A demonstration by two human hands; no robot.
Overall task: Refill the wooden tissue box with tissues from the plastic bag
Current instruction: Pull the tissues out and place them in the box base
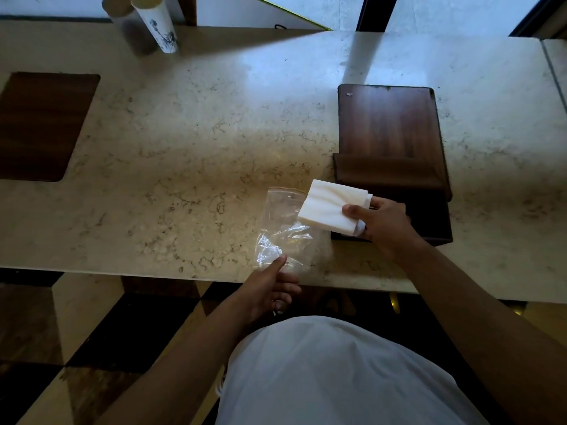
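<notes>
A white stack of folded tissues (333, 207) is pinched at its right edge by my right hand (383, 223), held just above the marble counter beside the wooden tissue box. The dark wooden tissue box (388, 130) lies on the counter at the right, its panel slid back so the near end is open and dark inside. A clear plastic bag (285, 228) lies flat and looks empty near the counter's front edge. My left hand (271, 288) grips the bag's near edge with thumb on top.
The marble counter (184, 167) has a dark wooden inlay (40, 127) at far left. Two tall cups (156, 23) stand at the back left. The front edge of the counter runs just under my left hand, with a checkered floor below.
</notes>
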